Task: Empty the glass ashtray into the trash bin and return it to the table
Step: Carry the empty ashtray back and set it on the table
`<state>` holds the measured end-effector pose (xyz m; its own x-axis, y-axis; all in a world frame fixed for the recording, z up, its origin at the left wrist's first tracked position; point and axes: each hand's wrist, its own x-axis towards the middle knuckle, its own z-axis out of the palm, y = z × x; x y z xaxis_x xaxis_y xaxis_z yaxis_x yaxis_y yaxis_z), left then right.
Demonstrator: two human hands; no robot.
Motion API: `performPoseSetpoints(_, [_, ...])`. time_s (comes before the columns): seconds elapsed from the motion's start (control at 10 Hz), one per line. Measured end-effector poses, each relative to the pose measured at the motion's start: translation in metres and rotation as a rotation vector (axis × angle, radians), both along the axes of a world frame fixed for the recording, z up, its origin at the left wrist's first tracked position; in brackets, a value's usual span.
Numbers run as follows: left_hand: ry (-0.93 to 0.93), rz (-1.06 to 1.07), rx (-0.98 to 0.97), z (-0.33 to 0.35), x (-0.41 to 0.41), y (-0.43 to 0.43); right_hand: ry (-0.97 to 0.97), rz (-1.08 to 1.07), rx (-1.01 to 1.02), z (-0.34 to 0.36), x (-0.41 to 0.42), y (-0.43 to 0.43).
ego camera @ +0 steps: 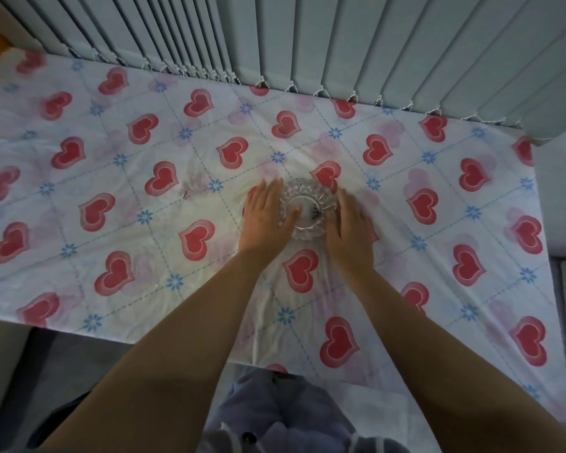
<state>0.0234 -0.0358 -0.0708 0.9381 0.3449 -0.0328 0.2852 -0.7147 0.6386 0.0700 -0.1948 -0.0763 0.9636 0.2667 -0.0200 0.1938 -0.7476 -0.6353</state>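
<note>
A round cut-glass ashtray (307,204) rests on the table (144,178), which is covered by a white cloth with red hearts. A little dark ash lies in its bowl. My left hand (267,217) lies against the ashtray's left side, thumb over the rim and fingers stretched along it. Against the right side lies my right hand (348,223), fingers extended. Both hands touch the ashtray, which stays on the cloth. No trash bin is in view.
Grey vertical blinds (307,37) hang right behind the table's far edge. A pale box-like surface (562,197) stands at the right of the table. The near table edge runs just in front of my body, with dark floor at the lower left.
</note>
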Motion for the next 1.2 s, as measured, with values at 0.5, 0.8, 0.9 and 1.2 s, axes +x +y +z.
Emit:
performPoseSetpoints(0.5, [0.042,-0.167,0.235,-0.010,-0.003,0.013,-0.005,0.063,-0.140,0.009,0.001,-0.007])
performPoseSetpoints(0.8, [0.215,-0.208,0.257,0.004,0.039,0.019,0.040,0.038,-0.264,0.016,0.033,0.008])
performPoseSetpoints(0.9, [0.224,-0.233,0.288,0.009,0.038,0.024,0.031,0.067,-0.287,0.017,0.033,0.005])
performPoseSetpoints(1.2, [0.214,-0.189,0.424,0.064,0.026,0.023,-0.102,0.132,-0.320,0.062,0.029,-0.001])
